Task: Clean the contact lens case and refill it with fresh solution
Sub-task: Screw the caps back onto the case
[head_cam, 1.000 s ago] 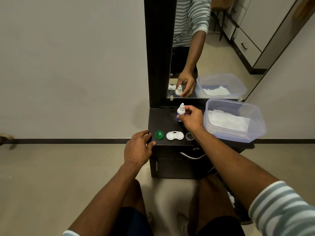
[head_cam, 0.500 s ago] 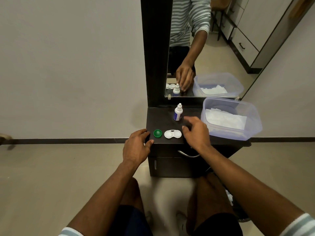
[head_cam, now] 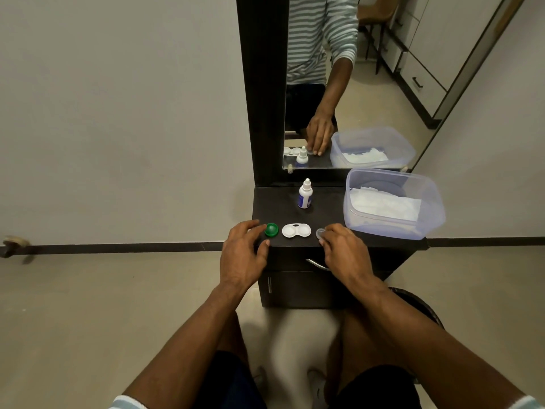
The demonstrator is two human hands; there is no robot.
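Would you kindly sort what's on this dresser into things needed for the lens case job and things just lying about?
For the job:
lens case
green cap
clear cap
solution bottle

Lying about:
plastic tub with white paper

The cabinet top point(head_cam: 277, 208) is dark, matt wood-look board, with a shiny metal handle point(head_cam: 317, 264) under its front edge. Near that edge lie a glossy green plastic cap point(head_cam: 271, 229), a smooth white plastic lens case point(head_cam: 296, 231) and a clear plastic cap point(head_cam: 320, 232). The translucent plastic box point(head_cam: 392, 228) at the right edge holds white tissue point(head_cam: 383, 205). The bottle point(head_cam: 305, 195) is smooth white plastic
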